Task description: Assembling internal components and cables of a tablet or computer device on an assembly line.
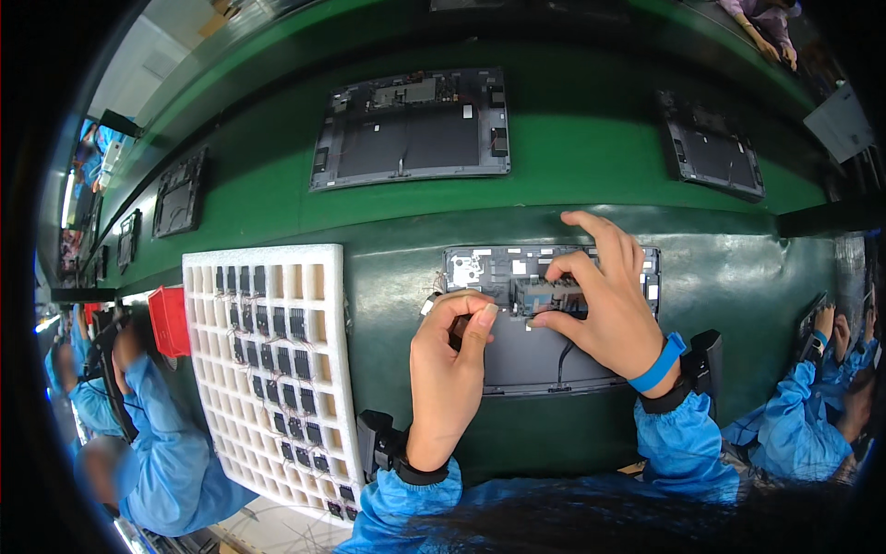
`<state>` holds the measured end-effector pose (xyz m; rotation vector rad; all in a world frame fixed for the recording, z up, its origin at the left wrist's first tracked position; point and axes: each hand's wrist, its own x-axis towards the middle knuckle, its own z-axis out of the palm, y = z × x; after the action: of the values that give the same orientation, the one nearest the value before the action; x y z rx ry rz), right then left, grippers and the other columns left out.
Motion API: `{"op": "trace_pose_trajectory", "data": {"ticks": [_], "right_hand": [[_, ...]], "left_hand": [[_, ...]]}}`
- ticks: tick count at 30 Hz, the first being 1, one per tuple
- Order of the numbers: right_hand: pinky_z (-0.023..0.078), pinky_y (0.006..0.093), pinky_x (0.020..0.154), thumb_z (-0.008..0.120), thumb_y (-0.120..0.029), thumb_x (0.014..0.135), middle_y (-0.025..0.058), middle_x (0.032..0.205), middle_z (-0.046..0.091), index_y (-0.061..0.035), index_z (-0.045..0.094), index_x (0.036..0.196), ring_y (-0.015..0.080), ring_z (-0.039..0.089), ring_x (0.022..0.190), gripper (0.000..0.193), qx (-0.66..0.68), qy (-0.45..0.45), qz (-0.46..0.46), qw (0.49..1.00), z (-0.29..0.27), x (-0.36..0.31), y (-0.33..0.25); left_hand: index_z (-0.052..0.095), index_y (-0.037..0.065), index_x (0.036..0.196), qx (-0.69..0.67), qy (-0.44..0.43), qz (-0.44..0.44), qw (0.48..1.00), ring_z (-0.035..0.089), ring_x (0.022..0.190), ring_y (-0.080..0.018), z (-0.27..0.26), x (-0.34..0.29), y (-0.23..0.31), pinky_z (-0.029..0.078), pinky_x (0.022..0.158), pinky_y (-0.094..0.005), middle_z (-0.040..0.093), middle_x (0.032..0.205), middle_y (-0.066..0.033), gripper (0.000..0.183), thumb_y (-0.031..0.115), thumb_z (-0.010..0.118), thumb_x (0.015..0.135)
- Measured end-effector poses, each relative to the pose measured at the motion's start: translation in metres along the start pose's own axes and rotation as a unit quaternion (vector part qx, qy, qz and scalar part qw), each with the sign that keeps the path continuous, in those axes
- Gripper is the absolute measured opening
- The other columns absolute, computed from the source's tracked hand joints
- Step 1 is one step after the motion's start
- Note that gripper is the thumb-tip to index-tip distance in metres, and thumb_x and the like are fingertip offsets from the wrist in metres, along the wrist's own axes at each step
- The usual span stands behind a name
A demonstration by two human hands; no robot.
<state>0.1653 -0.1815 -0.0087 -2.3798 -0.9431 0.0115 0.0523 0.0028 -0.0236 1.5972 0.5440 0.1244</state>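
A dark laptop-like chassis (521, 360) lies on the bench in front of me, its inner side facing up. My right hand (604, 300) is over its right half, thumb and index finger closed around a small circuit board (544, 297) at the upper middle of the chassis. The other fingers of that hand are raised. At the chassis's left edge my left hand (448, 369) is pinched, thumb against index finger. Something dark shows in its curl, mostly hidden by the fingers. A black cable (563, 362) runs down the chassis below the board.
At left stands a white foam tray (355, 434) with several small black wired parts in its cells, beside a red bin (169, 320). Beyond, a green conveyor (258, 194) carries more open chassis (411, 129). Co-workers in blue sleeves (171, 452) sit at both sides.
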Motion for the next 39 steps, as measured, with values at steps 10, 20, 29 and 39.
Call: {"op": "trace_pose_trajectory", "data": {"ticks": [10, 20, 29, 39], "right_hand": [[0.038, 0.0382, 0.092, 0.08, -0.017, 0.09, 0.0035, 0.095, 0.072, -0.0098, 0.077, 0.109, 0.0234, 0.064, 0.088, 0.02, 0.137, -0.015, -0.015, 0.99, 0.005, -0.007, 0.027], [0.037, 0.0395, 0.091, 0.084, -0.014, 0.085, 0.0032, 0.093, 0.071, -0.0099, 0.079, 0.108, 0.0225, 0.061, 0.081, 0.024, 0.112, 0.053, -0.049, 0.991, 0.007, -0.01, 0.029], [0.038, 0.0401, 0.091, 0.086, -0.016, 0.084, 0.002, 0.092, 0.071, -0.0109, 0.08, 0.106, 0.0214, 0.06, 0.078, 0.024, 0.086, 0.077, -0.06, 0.992, 0.008, -0.01, 0.028], [0.038, 0.0395, 0.09, 0.087, -0.017, 0.083, 0.0014, 0.092, 0.072, -0.0114, 0.08, 0.106, 0.0206, 0.06, 0.078, 0.024, 0.088, 0.082, -0.061, 0.991, 0.007, -0.01, 0.03]], "left_hand": [[0.069, -0.004, 0.113, -0.014, -0.03, -0.053, 0.998, 0.064, 0.088, -0.0089, 0.008, 0.003, 0.01, 0.055, 0.077, -0.0258, 0.073, 0.109, -0.0075, 0.018, 0.014, 0.067, 0.108], [0.069, -0.006, 0.113, 0.063, -0.056, -0.053, 0.995, 0.063, 0.081, -0.0088, 0.013, 0.003, 0.013, 0.055, 0.073, -0.0257, 0.071, 0.095, -0.0046, 0.021, 0.014, 0.07, 0.106], [0.069, -0.005, 0.112, 0.069, -0.047, -0.038, 0.996, 0.062, 0.08, -0.0076, 0.016, 0.005, 0.009, 0.054, 0.072, -0.0253, 0.069, 0.091, -0.0027, 0.02, 0.014, 0.07, 0.106], [0.069, -0.005, 0.11, 0.09, -0.044, -0.038, 0.994, 0.061, 0.079, -0.007, 0.019, 0.006, 0.012, 0.054, 0.072, -0.0253, 0.069, 0.09, -0.0023, 0.02, 0.015, 0.069, 0.106]]}}
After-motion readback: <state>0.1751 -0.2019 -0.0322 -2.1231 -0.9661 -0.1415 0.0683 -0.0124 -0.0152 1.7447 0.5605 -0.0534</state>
